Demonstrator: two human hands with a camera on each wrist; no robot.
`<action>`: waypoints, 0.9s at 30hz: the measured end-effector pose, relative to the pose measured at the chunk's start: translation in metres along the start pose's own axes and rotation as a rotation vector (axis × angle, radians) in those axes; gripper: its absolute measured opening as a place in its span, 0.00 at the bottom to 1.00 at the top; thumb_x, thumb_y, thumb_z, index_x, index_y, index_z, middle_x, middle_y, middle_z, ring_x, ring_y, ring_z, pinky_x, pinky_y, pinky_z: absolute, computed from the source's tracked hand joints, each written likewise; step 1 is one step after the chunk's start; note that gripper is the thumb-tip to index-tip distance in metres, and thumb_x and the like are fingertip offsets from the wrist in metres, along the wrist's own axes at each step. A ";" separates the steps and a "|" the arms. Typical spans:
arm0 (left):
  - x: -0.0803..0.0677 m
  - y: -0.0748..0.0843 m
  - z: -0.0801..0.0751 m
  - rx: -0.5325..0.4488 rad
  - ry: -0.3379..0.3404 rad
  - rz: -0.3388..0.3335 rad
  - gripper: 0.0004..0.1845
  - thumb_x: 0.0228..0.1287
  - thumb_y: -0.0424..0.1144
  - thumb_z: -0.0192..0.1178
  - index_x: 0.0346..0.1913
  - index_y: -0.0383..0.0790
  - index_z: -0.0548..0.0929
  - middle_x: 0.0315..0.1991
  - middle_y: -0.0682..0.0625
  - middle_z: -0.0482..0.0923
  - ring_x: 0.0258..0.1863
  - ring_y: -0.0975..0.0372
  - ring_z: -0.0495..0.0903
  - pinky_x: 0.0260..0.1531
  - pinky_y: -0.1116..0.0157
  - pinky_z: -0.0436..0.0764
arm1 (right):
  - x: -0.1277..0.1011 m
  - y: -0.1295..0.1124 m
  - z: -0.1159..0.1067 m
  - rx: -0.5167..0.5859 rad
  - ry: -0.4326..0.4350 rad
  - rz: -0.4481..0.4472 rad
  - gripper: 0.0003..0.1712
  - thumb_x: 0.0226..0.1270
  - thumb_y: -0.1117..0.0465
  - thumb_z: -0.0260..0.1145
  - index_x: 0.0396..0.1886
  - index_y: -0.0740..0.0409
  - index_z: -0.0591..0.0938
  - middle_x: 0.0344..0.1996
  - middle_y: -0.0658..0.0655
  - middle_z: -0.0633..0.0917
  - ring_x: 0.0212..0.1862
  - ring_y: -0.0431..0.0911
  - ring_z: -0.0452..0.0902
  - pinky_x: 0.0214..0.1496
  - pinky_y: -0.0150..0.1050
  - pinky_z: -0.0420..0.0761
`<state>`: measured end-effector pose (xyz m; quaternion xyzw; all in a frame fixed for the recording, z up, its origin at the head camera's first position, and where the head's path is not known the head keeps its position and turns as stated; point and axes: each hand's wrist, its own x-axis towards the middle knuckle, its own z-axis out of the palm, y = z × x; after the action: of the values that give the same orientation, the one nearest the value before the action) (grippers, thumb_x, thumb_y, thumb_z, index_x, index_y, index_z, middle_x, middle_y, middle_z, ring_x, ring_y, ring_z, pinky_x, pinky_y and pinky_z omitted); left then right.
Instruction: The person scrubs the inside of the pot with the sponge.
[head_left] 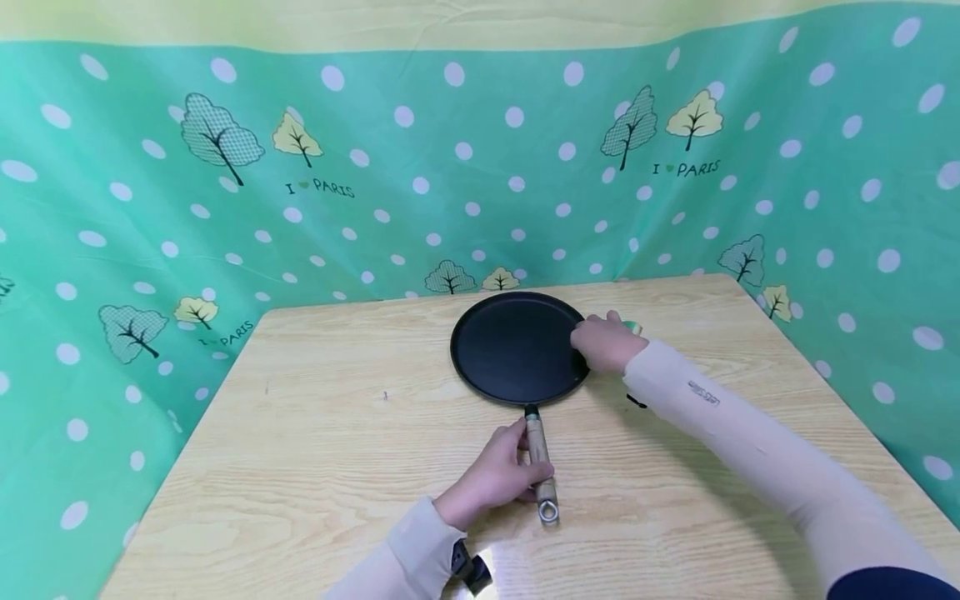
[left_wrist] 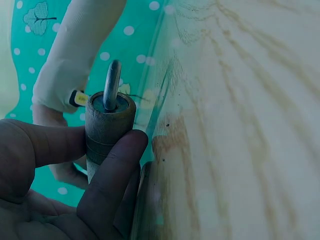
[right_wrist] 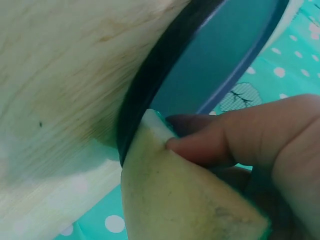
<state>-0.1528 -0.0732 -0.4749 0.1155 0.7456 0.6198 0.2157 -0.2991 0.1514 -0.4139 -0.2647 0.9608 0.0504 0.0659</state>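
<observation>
A flat black round pan (head_left: 517, 346) lies on the wooden table (head_left: 337, 433), its wooden handle (head_left: 537, 450) pointing toward me and ending in a metal ring (head_left: 548, 510). My left hand (head_left: 498, 473) grips that handle; in the left wrist view the thumb and a finger (left_wrist: 112, 172) wrap the handle end (left_wrist: 107, 125). My right hand (head_left: 606, 342) is at the pan's right rim and pinches a yellow sponge with a green side (right_wrist: 185, 200), pressing it against the pan's rim (right_wrist: 150, 85). A bit of green sponge (head_left: 632, 327) shows past the hand.
A green polka-dot cloth with tree prints (head_left: 375, 167) hangs around the back and sides of the table. Bare wood shows left of the pan (head_left: 337, 375) and near the front edge. Both arms wear light sleeves (head_left: 750, 450).
</observation>
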 end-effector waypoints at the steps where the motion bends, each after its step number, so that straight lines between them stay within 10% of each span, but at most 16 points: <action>1: 0.000 0.000 0.000 -0.004 0.001 -0.001 0.34 0.67 0.24 0.66 0.73 0.26 0.66 0.53 0.36 0.67 0.28 0.57 0.85 0.27 0.61 0.95 | -0.003 -0.001 -0.001 0.027 -0.005 -0.008 0.16 0.67 0.79 0.63 0.29 0.55 0.86 0.32 0.55 0.85 0.36 0.50 0.75 0.42 0.45 0.70; 5: 0.000 0.000 0.000 -0.006 -0.002 -0.003 0.32 0.67 0.24 0.66 0.71 0.26 0.67 0.53 0.37 0.67 0.27 0.57 0.85 0.28 0.61 0.95 | -0.014 -0.004 -0.004 0.137 -0.032 -0.049 0.22 0.65 0.83 0.61 0.19 0.55 0.77 0.25 0.51 0.80 0.31 0.46 0.68 0.41 0.44 0.66; 12: 0.000 0.001 0.000 -0.013 -0.017 -0.003 0.33 0.67 0.25 0.66 0.72 0.25 0.65 0.53 0.36 0.68 0.29 0.56 0.86 0.29 0.61 0.95 | -0.024 -0.008 -0.003 0.197 -0.054 -0.123 0.22 0.67 0.79 0.65 0.56 0.59 0.90 0.55 0.59 0.88 0.60 0.58 0.83 0.61 0.65 0.83; 27: -0.002 0.001 0.000 -0.017 -0.015 -0.016 0.38 0.68 0.25 0.66 0.77 0.26 0.61 0.53 0.37 0.67 0.27 0.58 0.85 0.29 0.62 0.95 | -0.030 -0.026 0.007 0.448 -0.041 -0.397 0.26 0.66 0.79 0.57 0.62 0.66 0.85 0.63 0.67 0.83 0.71 0.66 0.72 0.76 0.65 0.74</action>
<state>-0.1512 -0.0743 -0.4737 0.1123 0.7394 0.6237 0.2271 -0.2594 0.1447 -0.4183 -0.4250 0.8759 -0.1715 0.1506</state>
